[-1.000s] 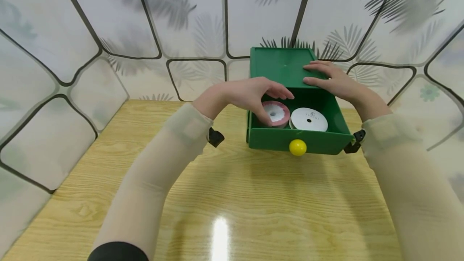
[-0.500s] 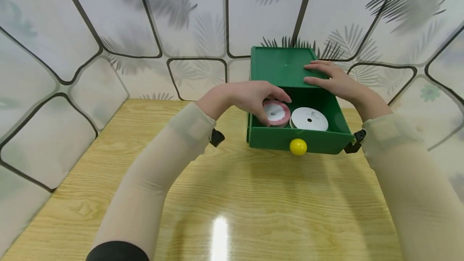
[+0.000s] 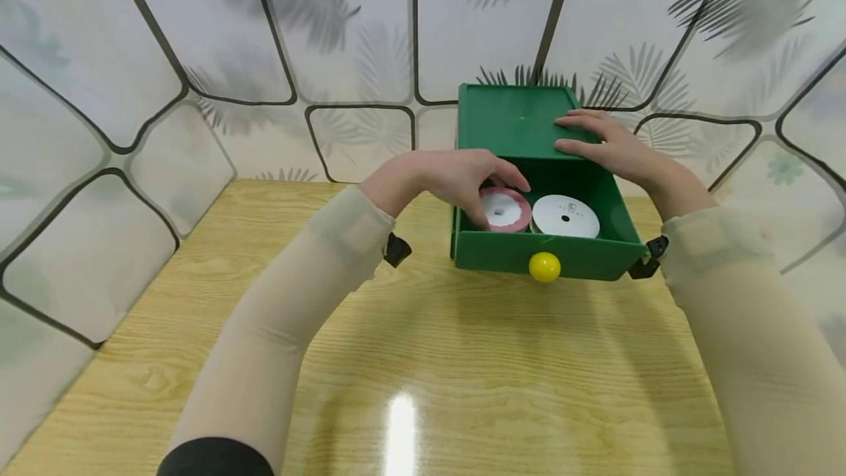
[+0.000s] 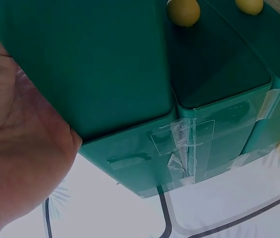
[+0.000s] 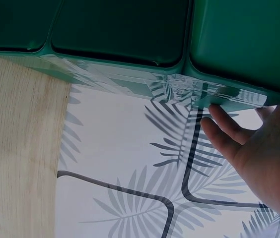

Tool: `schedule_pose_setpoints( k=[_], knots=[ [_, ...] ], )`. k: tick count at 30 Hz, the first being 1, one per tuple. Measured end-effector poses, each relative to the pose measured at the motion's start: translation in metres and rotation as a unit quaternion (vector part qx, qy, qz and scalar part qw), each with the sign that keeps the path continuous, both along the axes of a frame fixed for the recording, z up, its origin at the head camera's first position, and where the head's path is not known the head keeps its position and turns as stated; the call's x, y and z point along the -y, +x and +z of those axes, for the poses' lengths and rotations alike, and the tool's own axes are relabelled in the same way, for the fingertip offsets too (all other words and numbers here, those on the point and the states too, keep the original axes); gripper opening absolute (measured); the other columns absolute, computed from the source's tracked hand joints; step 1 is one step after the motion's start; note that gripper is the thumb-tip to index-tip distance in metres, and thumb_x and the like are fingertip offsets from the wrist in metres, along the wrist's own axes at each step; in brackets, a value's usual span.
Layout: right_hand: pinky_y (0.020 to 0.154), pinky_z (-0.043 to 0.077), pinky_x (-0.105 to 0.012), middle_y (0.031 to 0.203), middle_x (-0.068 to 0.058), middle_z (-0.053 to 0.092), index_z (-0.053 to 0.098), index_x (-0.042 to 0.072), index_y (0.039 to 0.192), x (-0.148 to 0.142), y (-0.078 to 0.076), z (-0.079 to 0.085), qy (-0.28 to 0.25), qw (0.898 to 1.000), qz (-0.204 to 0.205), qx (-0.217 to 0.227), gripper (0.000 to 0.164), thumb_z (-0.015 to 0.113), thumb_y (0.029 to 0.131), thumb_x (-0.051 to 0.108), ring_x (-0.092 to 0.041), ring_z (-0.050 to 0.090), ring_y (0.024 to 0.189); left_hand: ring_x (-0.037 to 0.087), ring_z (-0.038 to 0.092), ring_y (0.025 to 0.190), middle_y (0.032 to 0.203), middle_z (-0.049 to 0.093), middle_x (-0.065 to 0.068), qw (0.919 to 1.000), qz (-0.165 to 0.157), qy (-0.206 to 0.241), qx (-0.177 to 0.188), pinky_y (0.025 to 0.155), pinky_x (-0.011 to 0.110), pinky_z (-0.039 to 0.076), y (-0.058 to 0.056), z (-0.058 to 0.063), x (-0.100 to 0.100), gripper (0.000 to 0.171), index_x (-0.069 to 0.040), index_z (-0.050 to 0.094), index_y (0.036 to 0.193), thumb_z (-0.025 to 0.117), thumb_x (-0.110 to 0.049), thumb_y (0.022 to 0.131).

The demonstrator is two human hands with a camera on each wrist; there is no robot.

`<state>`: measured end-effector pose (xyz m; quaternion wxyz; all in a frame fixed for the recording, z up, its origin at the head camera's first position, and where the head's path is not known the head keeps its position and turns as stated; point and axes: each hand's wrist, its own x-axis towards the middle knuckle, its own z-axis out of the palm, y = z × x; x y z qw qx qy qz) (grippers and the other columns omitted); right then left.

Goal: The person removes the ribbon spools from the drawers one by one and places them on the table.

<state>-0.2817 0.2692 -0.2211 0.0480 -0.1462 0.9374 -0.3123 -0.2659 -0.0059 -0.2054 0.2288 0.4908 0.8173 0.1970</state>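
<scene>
A green drawer [image 3: 482,252] with a yellow knob [image 3: 545,267] is pulled out of a green drawer cabinet [image 3: 509,123]. Inside lie a spool of pink ribbon [image 3: 522,216] on the left and a white spool [image 3: 565,225] on the right. My left hand [image 3: 452,173] reaches in over the drawer's left side and grips the pink spool, thumb at its near left edge, fingers at its far side. In the left wrist view the drawer wall [image 4: 95,69] hides those fingers. My right hand [image 3: 617,149] rests on the cabinet's top right edge, fingers extended.
Below the pulled-out drawer, the left wrist view shows two more drawers with yellow knobs [image 4: 183,12]. Clear tape [image 4: 182,144] runs along the cabinet's side. The cabinet stands on a wood-grain table [image 3: 423,344], close to a patterned wall [image 3: 344,28].
My left hand has lowered slightly and its fingers have closed in around the pink ribbon spool, which has shifted a little. The right hand stays where it was on the cabinet.
</scene>
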Motion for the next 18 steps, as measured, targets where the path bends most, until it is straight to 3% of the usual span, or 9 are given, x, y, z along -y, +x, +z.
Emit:
schedule_pose_setpoints(
  k=[18],
  knots=[
    [0.108, 0.005, -0.068, 0.161, -0.017, 0.0, 0.027, 0.006, 0.153, 0.0009, 0.0009, 0.0006, -0.001, 1.0, -0.002, 0.003, 0.068, 0.049, 0.1, 0.041, -0.04, -0.004, 0.145, 0.015, 0.045, 0.111, 0.136, 0.051, -0.001, 0.9986, 0.002, -0.039, -0.036, 0.09, 0.024, 0.04, 0.0021, 0.0018, -0.0047, 0.064, -0.011, 0.048, 0.142, 0.076, -0.011, 0.084]
  ],
)
